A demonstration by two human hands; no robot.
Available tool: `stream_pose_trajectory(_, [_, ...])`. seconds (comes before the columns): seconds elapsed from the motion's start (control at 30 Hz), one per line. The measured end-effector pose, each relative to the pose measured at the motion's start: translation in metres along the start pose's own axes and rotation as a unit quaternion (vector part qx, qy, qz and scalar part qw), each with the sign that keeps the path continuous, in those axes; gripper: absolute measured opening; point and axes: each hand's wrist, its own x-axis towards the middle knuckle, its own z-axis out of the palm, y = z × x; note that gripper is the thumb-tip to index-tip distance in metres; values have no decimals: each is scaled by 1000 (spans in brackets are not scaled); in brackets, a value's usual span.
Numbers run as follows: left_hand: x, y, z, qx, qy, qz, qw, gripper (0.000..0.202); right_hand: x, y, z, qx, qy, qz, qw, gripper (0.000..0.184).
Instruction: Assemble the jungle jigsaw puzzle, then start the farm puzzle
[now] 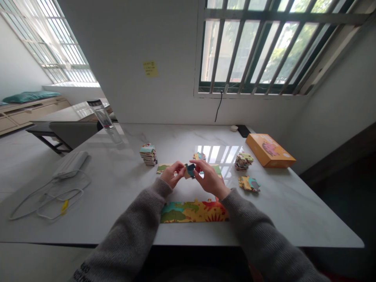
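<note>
Grey knit sleeves reach over the white marbled table point(132, 219) from where the person sits, both hands meeting near the middle. Thumb and fingers of the left hand point(173, 174) pinch one side of a dark blue and tan jigsaw piece point(190, 170); the right hand point(210, 179) grips its other side, fingers curled. From where I stand I can't tell whether it is one piece or two overlapping. It is held up above the table, in front of a partly hidden row of puzzle pieces point(163, 168), with a small cluster of pieces point(199, 156) just behind. Nearer the person, between the forearms, lies a joined puzzle strip point(188, 211) with a green crocodile on it. A left-hand stack point(148, 154) and a right-hand stack point(243, 161) of pieces flank the hands. Some loose pieces point(249, 183) lie before the right-hand one, and the orange box point(270, 151) sits beyond it.
</note>
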Motion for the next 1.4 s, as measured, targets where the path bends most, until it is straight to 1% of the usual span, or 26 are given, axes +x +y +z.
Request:
stream_pose_trajectory(0.13, [0,-7,1,2,42,8,999,32,-5,0,8,-8,12,40,999,22])
stream_pose_trajectory(0.23, [0,-10,3,-35,63,17,997,33,-5,0,11,28,30,95,995,7])
stream_pose_trajectory(0.27, [0,-11,3,-55,62,16,996,35,-4,0,11,54,41,116,991,6])
stream_pose_trajectory(0.37, [0,-14,6,-105,46,5,993,37,-1,3,9,154,63,176,970,18])
stream_pose_trajectory(0.43, [1,-16,7,-132,45,-5,990,38,0,6,8,202,46,197,958,23])
stream_pose_trajectory(0.47, [2,-16,7,-149,49,-10,988,39,0,7,8,207,34,199,957,22])
stream_pose_trajectory(0.53, [3,-17,7,-184,57,-25,981,41,0,9,5,170,29,174,970,22])
stream_pose_trajectory(0.6, [5,-18,6,-207,61,-45,975,43,-1,10,0,91,29,103,990,41])
stream_pose_trajectory(0.63, [5,-18,6,-211,59,-53,974,44,-1,10,-3,52,18,58,997,51])
stream_pose_trajectory(0.67, [5,-18,6,-211,56,-59,974,44,-2,10,-6,20,-3,15,1000,57])
stream_pose_trajectory(0.73, [5,-19,7,-203,47,-62,976,44,-2,10,-10,-18,-57,-43,997,56])
stream_pose_trajectory(0.77, [5,-20,8,-199,41,-63,977,43,-2,11,-11,-29,-77,-57,995,54])
stream_pose_trajectory(0.83, [4,-23,9,-188,31,-62,980,42,-2,15,-12,-49,-95,-69,992,48])
stream_pose_trajectory(0.93, [4,-29,9,-144,35,-57,987,39,-1,25,-12,-88,-86,-64,990,43])
stream_pose_trajectory(0.97, [5,-31,9,-108,40,-49,992,38,-1,31,-12,-102,-79,-54,990,43])
stream_pose_trajectory(1.03, [5,-36,8,-3,41,-13,999,34,0,43,-13,-131,-67,-21,989,41])
stream_pose_trajectory(1.1, [4,-39,8,108,18,35,993,31,0,54,-13,-157,-69,14,985,40])
stream_pose_trajectory(1.17, [3,-42,9,181,-18,60,982,30,0,62,-11,-177,-83,36,980,39])
stream_pose_trajectory(1.27, [0,-45,11,234,-64,49,969,32,0,66,-6,-202,-111,49,972,36])
stream_pose_trajectory(1.4, [-1,-43,12,271,-95,26,958,37,1,62,1,-229,-134,70,962,33])
